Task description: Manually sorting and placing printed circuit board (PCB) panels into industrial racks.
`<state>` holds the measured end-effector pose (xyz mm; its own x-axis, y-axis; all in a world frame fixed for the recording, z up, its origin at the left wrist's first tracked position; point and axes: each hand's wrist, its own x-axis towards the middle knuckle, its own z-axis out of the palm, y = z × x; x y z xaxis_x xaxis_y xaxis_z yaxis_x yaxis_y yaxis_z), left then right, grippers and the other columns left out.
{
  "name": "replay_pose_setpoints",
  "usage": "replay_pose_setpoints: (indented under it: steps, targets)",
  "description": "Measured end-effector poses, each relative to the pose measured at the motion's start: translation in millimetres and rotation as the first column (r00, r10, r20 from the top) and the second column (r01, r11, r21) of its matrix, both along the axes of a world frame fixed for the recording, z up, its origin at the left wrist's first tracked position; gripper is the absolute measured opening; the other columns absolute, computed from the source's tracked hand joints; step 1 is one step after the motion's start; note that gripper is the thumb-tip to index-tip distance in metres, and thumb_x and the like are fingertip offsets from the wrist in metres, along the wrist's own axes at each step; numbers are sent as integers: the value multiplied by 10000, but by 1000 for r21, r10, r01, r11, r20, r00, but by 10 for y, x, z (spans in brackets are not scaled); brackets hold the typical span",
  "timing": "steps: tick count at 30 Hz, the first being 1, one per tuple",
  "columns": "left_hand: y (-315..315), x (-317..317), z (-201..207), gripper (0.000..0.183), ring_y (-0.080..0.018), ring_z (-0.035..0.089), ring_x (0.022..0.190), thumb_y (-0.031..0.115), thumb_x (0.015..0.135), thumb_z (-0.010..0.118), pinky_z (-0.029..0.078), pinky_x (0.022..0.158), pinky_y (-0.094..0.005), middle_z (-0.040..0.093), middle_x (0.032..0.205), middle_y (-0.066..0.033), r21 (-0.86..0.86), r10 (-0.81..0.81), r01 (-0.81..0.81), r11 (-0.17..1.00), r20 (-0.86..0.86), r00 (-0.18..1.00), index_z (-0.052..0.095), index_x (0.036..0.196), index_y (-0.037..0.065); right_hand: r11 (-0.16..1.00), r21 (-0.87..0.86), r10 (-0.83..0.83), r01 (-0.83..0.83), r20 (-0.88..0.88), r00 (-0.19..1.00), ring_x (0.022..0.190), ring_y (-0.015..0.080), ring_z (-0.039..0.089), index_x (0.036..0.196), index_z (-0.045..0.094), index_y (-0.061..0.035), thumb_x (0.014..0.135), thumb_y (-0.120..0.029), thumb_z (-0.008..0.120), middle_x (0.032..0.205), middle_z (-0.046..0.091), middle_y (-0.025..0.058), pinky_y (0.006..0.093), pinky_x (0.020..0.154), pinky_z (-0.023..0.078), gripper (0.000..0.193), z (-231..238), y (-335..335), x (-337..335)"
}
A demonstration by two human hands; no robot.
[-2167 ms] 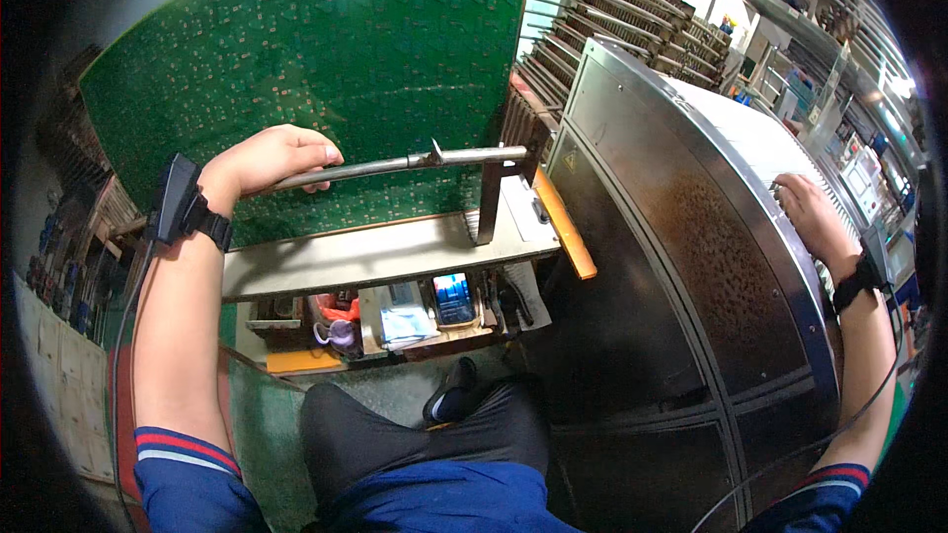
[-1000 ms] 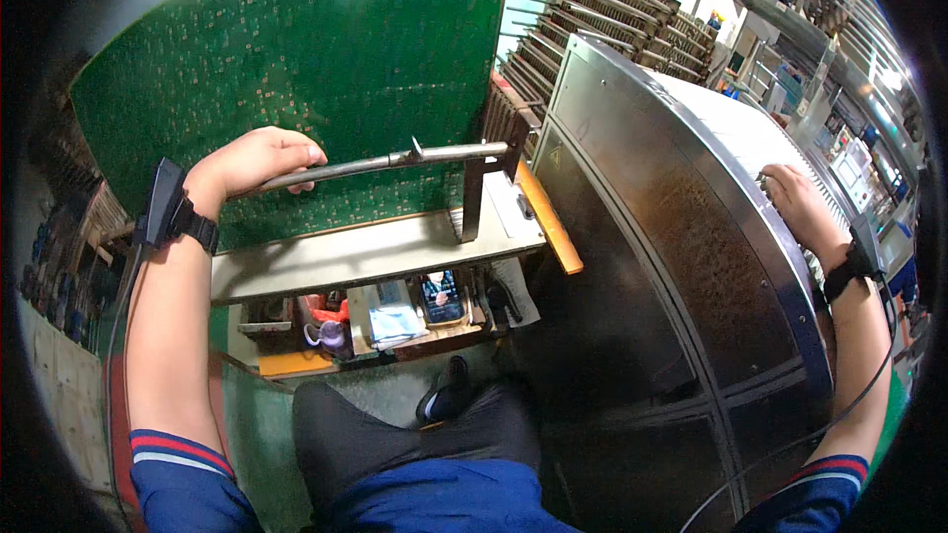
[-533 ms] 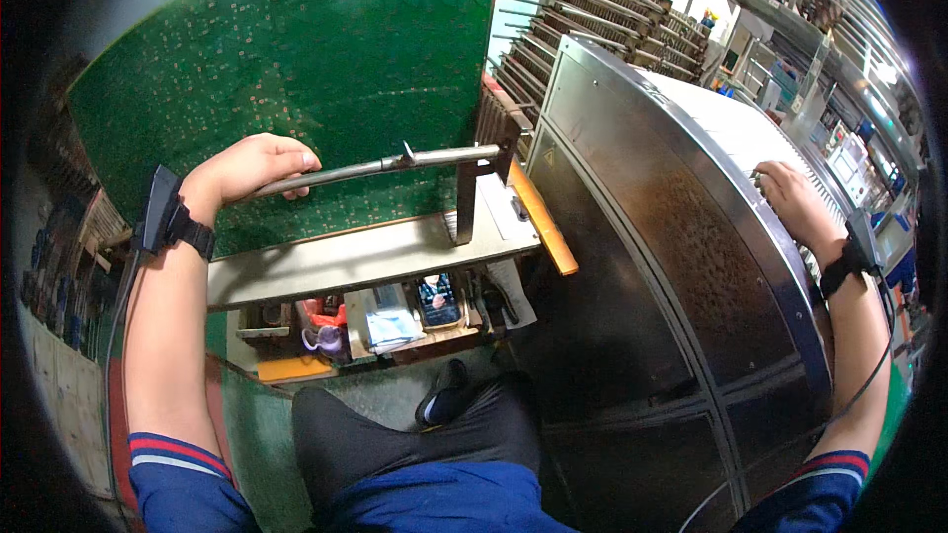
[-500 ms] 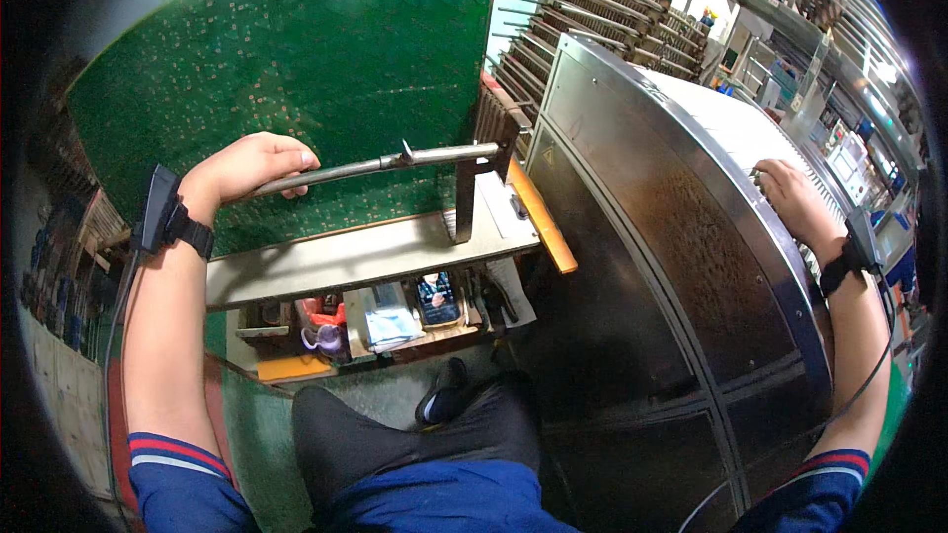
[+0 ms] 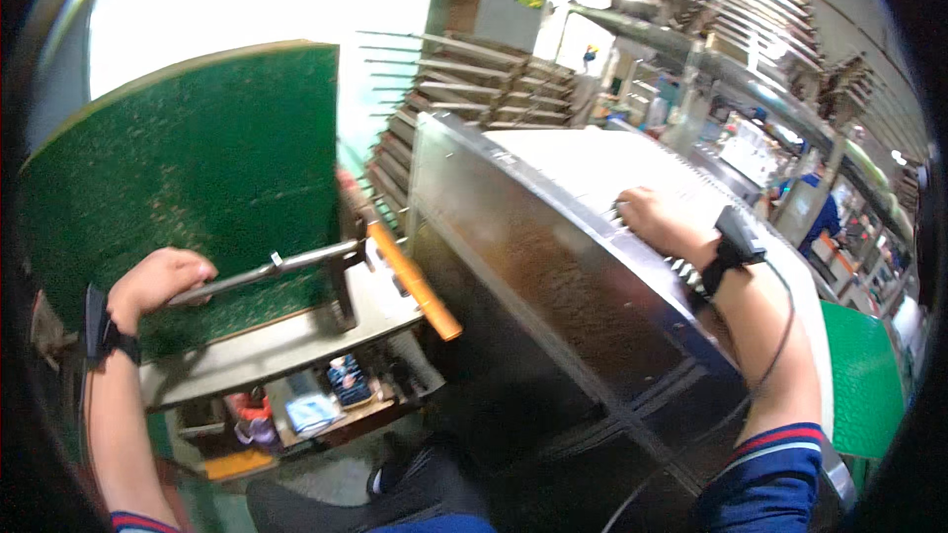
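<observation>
My left hand is closed round the free end of a grey metal bar. The bar spans the front of a large upright green board marked with small circuit patterns. This board stands on a pale ledge, and the bar's other end meets a dark upright bracket. On the right, my right hand lies over the long edge of a steel machine, its fingers bent down near the white top. No object shows in it, though its fingertips are partly hidden.
Below the ledge, a shelf holds a phone, a pale blue packet and a purple item. A yellow-orange strip juts between ledge and machine. Racks of metal rods rise behind. A person in blue is far right.
The view has swung right and up, so the board and ledge sit lower left. My right hand has shifted inward along the machine's edge. My left hand stays on the bar.
</observation>
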<state>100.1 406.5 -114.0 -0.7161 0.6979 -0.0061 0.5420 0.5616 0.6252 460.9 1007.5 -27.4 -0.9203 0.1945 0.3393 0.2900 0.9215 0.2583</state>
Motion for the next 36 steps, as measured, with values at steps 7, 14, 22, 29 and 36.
replay_pose_setpoints:
  steps: [7,14,22,29,36]
  targets:
    - [82,8,50,285,-107,637,745,245,1001,623,519,693,-300,726,833,-23,33,81,-85,996,107,991,763,1084,11,998,-51,27,-30,-62,998,1050,391,665,1122,679,-47,1019,-276,522,1058,705,206,486,954,526,297,-37,54,76]
    - [158,170,142,284,-118,670,763,230,1013,620,544,723,-302,741,837,-50,50,95,-104,993,167,981,753,1104,-4,997,-76,-33,31,-29,999,1074,389,669,1143,672,-52,1024,-294,508,1090,707,202,484,946,532,316,-3,-2,73]
    - [117,77,50,284,-121,665,755,235,1015,627,543,722,-300,724,830,-41,63,90,-102,993,170,981,753,1104,-4,998,-62,-8,6,-34,999,1061,386,675,1122,678,-53,1022,-285,507,1086,710,198,481,937,537,305,-6,42,80]
    - [157,79,85,276,-107,638,774,234,1014,628,525,727,-300,716,842,-29,62,93,-106,992,179,979,758,1093,3,999,-51,-17,15,-40,999,1065,376,672,1137,670,-55,1025,-290,507,1080,711,193,475,942,534,307,11,-4,108]
    - [-12,8,6,276,-107,630,768,252,1014,632,519,723,-304,710,830,-19,44,106,-116,992,170,980,765,1083,20,998,-61,-2,0,-37,999,1087,385,663,1142,667,-57,1028,-302,506,1099,708,199,477,953,529,314,-14,-44,57]
